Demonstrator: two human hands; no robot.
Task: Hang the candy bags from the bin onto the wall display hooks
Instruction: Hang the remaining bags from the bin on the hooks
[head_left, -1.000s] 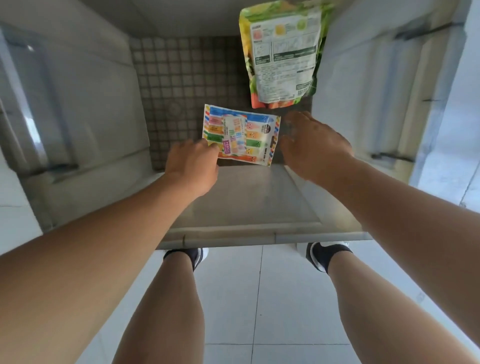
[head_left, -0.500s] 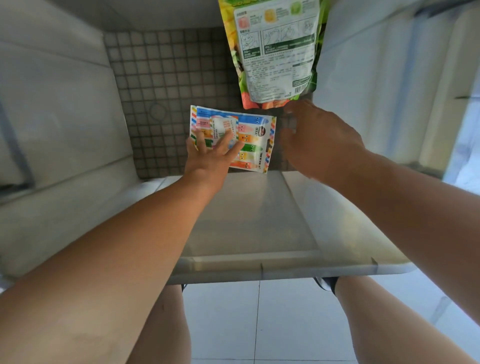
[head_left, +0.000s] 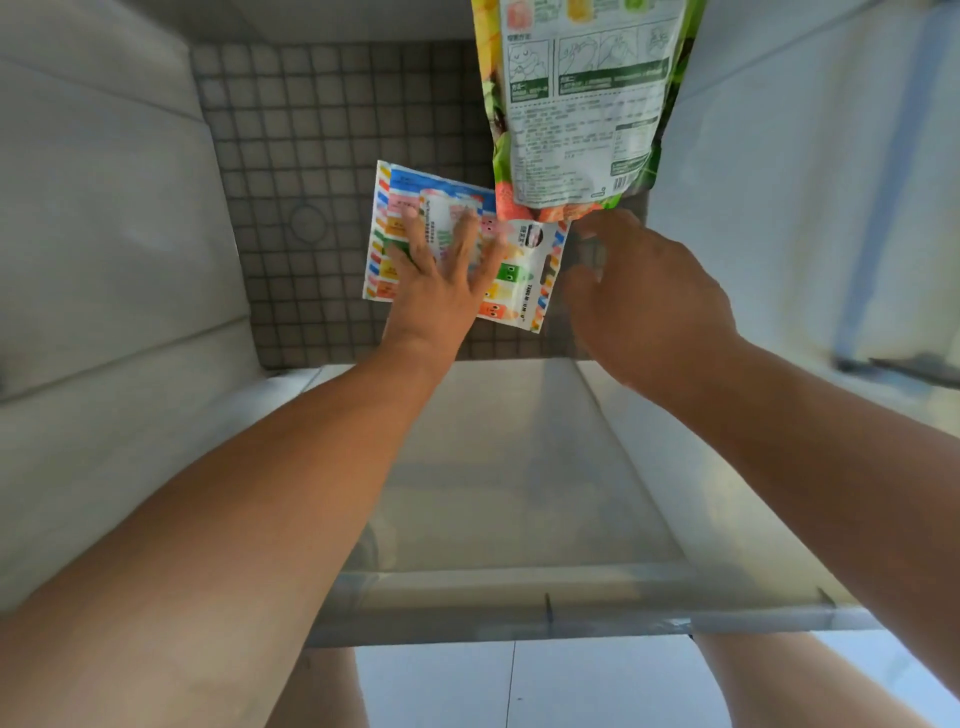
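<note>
While my left hand (head_left: 441, 291) is pressing flat-open on the striped candy bag (head_left: 519, 275), my right hand (head_left: 644, 301) is hovering beside it, grip untellable; I'm judging pickup, wanting a pinch.

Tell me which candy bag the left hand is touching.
The small striped multicoloured bag: the left hand lies flat on it. The larger green bag sits farther back, untouched by that hand.
</note>
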